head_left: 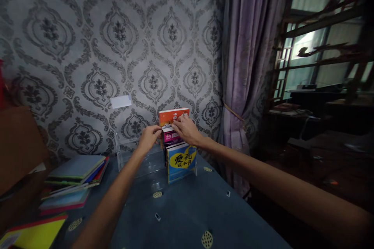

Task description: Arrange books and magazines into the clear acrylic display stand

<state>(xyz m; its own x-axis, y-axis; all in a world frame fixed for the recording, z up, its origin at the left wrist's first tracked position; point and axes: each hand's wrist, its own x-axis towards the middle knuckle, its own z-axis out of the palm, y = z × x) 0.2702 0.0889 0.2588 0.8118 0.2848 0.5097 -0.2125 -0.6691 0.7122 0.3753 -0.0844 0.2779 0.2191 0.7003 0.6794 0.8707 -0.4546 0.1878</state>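
Note:
In the head view a clear stepped rack (118,151) stands against the wall, with several books upright in its right part. An orange book (167,115) is at the back, a purple book (170,137) in the middle, and a blue book with a yellow patch (179,170) in front. My left hand (150,138) pinches the left top corner of the purple book. Bent over the same book's top from the right, my right hand (187,129) is closed on it, in front of the orange book. My fingers partly hide both covers.
Stacked books (77,167) lie on the blue patterned tablecloth (181,214) at the left, with a yellow book (39,233) nearer. A brown box (20,144) stands at the far left. A white card (120,101) is above the rack; a purple curtain (245,66) hangs right.

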